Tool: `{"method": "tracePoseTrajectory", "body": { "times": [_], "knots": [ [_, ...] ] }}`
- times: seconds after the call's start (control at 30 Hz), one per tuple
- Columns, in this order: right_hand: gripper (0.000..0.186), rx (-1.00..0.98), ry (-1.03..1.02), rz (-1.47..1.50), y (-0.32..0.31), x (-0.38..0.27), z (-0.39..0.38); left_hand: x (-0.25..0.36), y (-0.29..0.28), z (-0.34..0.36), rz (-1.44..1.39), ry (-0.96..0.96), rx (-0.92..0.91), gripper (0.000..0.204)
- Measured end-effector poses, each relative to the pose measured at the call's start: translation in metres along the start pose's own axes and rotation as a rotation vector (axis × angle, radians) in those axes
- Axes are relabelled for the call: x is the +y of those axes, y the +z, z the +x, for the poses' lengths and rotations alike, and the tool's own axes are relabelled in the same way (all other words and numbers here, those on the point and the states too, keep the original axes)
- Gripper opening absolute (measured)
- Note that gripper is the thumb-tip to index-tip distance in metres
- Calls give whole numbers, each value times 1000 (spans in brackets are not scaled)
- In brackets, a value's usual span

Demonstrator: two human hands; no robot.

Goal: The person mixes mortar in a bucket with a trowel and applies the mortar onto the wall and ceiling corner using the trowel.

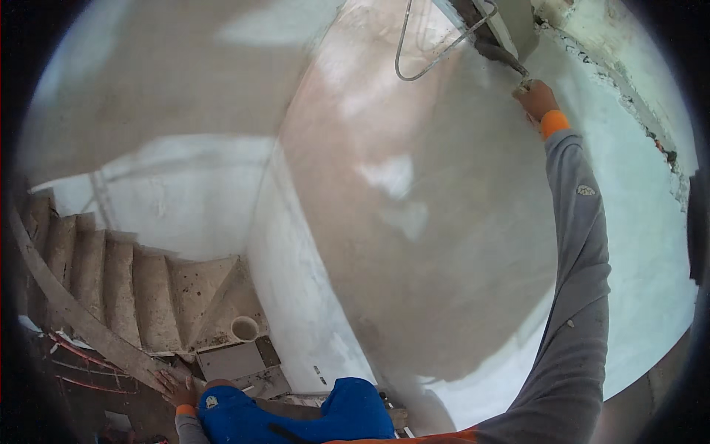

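Note:
My right hand (535,98) is raised high at the upper right, arm in a grey sleeve with an orange cuff. It is closed around the dark handle of a plastering trowel (500,52), whose blade lies against the top of the wet grey plastered wall (444,244). My left hand (174,385) is low at the bottom left. Its fingers are spread flat on a slanted wooden plank (81,318), and it holds nothing. My knee in blue trousers (347,411) shows at the bottom centre.
A bent metal wire (433,52) hangs on the wall near the trowel. Rough concrete stairs (140,288) descend at the left, with a white bucket (245,328) and a grey board (231,360) at their foot. Red rods (81,366) lie below the plank.

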State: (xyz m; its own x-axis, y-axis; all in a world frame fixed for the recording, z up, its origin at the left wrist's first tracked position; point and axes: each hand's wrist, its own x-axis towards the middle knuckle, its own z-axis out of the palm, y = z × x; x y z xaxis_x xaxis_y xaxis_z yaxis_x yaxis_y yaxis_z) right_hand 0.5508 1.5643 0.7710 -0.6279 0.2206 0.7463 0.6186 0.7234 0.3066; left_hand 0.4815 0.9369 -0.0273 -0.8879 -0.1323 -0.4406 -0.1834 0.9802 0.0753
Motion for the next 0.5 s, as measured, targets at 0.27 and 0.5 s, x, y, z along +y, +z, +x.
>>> {"method": "tracePoseTrajectory", "body": {
  "times": [0.27,0.5],
  "knots": [
    [28,-92,35,1,-12,-12,-11,2,-15,-8,60,-21,-114,88],
    [25,-117,115,136,-28,-30,-23,-3,12,6,104,-15,50,83]
  ]
}}
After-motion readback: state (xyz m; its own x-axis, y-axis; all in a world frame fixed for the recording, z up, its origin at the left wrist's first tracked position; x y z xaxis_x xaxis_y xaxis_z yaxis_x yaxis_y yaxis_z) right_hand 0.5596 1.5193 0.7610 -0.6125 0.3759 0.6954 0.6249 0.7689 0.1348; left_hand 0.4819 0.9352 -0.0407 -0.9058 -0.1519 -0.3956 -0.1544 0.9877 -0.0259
